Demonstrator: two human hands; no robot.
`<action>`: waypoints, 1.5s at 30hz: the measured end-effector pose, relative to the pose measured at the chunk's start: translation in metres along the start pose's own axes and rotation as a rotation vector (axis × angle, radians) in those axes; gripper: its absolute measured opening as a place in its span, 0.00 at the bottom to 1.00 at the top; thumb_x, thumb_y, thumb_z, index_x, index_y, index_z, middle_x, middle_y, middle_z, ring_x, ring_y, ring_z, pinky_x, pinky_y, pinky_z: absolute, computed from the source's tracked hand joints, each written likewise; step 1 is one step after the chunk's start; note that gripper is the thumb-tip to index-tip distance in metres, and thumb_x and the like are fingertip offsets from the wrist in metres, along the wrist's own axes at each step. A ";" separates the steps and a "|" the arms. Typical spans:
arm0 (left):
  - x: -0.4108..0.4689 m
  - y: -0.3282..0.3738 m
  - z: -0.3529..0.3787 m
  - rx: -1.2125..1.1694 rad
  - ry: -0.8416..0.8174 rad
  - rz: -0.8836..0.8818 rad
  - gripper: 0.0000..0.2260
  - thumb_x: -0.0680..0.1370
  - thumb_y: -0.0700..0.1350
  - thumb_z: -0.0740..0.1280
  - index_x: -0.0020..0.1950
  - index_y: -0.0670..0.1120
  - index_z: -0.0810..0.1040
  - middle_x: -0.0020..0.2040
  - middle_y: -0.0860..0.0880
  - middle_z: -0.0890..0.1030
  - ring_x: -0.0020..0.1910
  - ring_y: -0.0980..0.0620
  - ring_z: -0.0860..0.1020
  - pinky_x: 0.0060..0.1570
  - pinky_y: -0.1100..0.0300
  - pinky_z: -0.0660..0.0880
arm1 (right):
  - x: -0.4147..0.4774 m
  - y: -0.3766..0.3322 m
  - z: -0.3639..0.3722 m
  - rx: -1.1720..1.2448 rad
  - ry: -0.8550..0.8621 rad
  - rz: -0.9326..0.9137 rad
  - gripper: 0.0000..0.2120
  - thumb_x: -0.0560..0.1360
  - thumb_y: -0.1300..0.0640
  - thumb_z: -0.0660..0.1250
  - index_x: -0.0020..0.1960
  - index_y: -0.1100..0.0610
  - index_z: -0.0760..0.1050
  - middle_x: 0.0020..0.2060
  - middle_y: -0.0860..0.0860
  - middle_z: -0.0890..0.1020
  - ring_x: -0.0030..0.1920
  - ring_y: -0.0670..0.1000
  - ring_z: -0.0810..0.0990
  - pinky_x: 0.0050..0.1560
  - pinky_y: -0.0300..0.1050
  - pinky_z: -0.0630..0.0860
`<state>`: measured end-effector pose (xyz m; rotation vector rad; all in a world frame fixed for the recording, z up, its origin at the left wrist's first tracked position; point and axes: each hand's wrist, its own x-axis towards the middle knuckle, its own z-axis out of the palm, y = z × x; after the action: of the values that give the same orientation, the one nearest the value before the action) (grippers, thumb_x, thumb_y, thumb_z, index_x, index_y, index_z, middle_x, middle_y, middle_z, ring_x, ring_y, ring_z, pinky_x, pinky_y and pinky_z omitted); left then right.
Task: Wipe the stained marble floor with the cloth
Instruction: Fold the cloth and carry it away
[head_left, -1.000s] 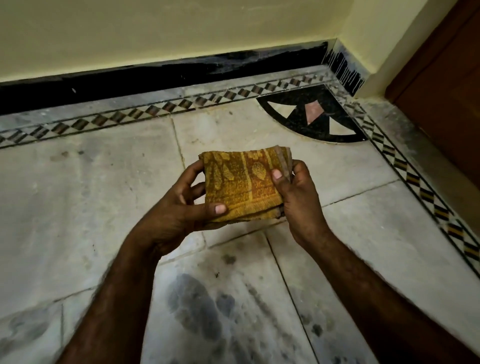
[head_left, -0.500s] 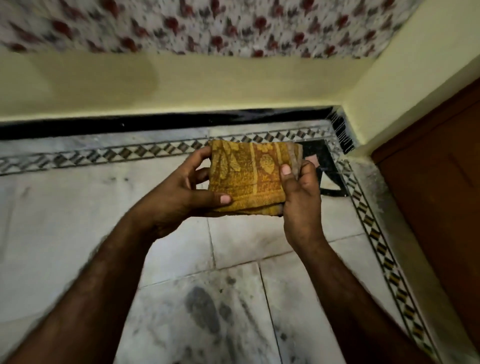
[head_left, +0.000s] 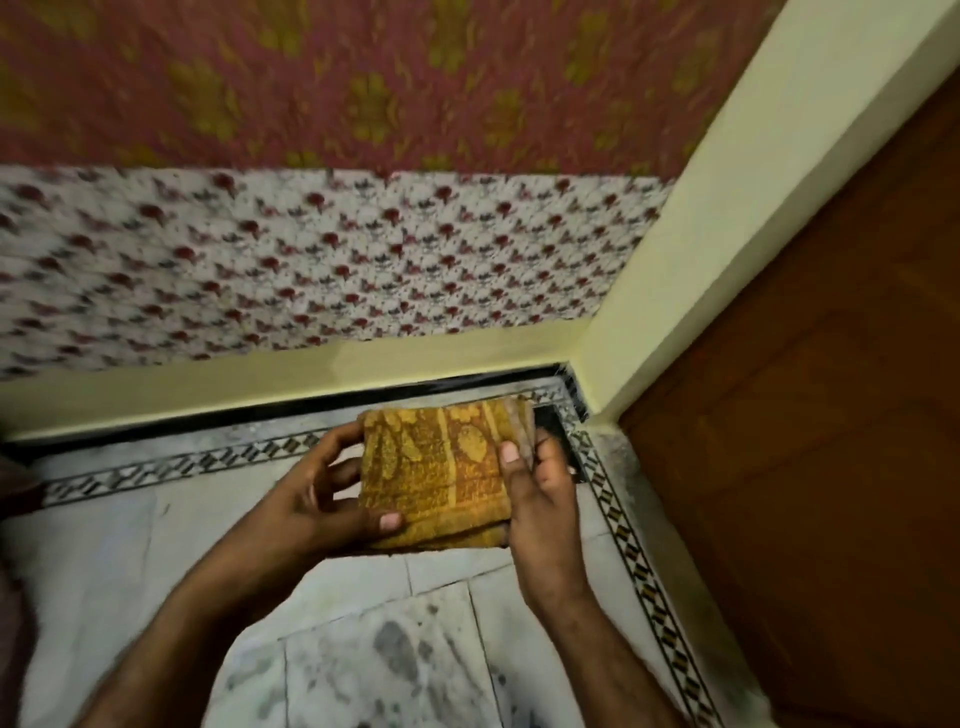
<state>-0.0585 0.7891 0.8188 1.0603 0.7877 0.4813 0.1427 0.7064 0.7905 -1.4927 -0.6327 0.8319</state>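
Above the marble floor (head_left: 93, 571), clear of its dark stains (head_left: 395, 649), the folded yellow cloth (head_left: 441, 467) is held in mid-air. Left grip (head_left: 311, 504) pinches its left edge, thumb on top; right grip (head_left: 543, 499) pinches its right edge likewise.

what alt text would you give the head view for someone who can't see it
A left hand and a right hand hold a folded yellow cloth by its side edges above a marble floor. Dark stains mark the floor, near a wooden door.
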 end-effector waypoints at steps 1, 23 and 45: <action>-0.019 0.013 0.010 0.000 0.005 0.011 0.39 0.63 0.41 0.82 0.71 0.57 0.72 0.65 0.47 0.83 0.59 0.41 0.84 0.52 0.47 0.84 | -0.014 -0.019 -0.003 -0.010 -0.013 -0.011 0.12 0.76 0.39 0.65 0.57 0.40 0.78 0.54 0.55 0.85 0.55 0.62 0.84 0.56 0.70 0.80; -0.365 0.020 0.149 0.068 -0.129 0.143 0.38 0.66 0.37 0.82 0.73 0.52 0.72 0.64 0.42 0.83 0.60 0.38 0.83 0.56 0.45 0.82 | -0.362 -0.138 -0.103 0.114 0.025 -0.105 0.07 0.85 0.58 0.62 0.60 0.51 0.78 0.50 0.50 0.88 0.51 0.53 0.86 0.55 0.67 0.82; -0.649 -0.114 0.351 0.026 -0.040 0.263 0.36 0.67 0.31 0.75 0.72 0.54 0.74 0.63 0.40 0.83 0.60 0.37 0.83 0.53 0.46 0.83 | -0.657 -0.140 -0.294 0.120 -0.140 -0.146 0.08 0.86 0.57 0.61 0.58 0.48 0.77 0.54 0.55 0.86 0.56 0.61 0.85 0.52 0.70 0.82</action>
<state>-0.2055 0.0870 1.0268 1.2008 0.6226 0.6718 0.0045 0.0213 1.0116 -1.2718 -0.7729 0.8508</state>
